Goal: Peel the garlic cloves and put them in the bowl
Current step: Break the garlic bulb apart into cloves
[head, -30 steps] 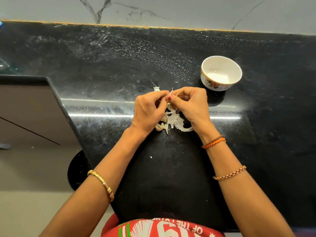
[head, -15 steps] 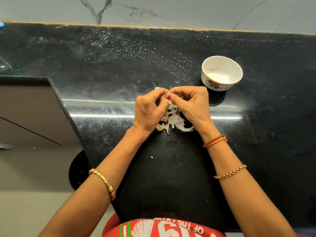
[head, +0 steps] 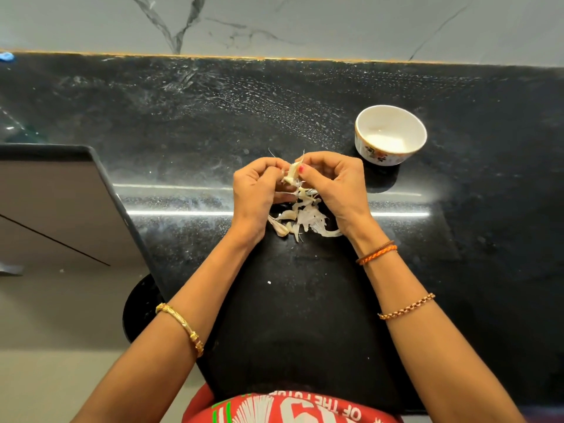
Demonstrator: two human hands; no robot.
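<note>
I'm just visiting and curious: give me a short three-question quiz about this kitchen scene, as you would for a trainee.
1. True or false: the small white ceramic bowl with a floral band stands to the person's right of both hands.
2. What do the left hand and right hand pinch between them?
3. Where does the heap of papery white garlic skins lie: A in the bowl, B on the black stone counter beneath the hands, C on the floor?

Key: 1 true. 2 a partly peeled garlic clove. 3 B.
</note>
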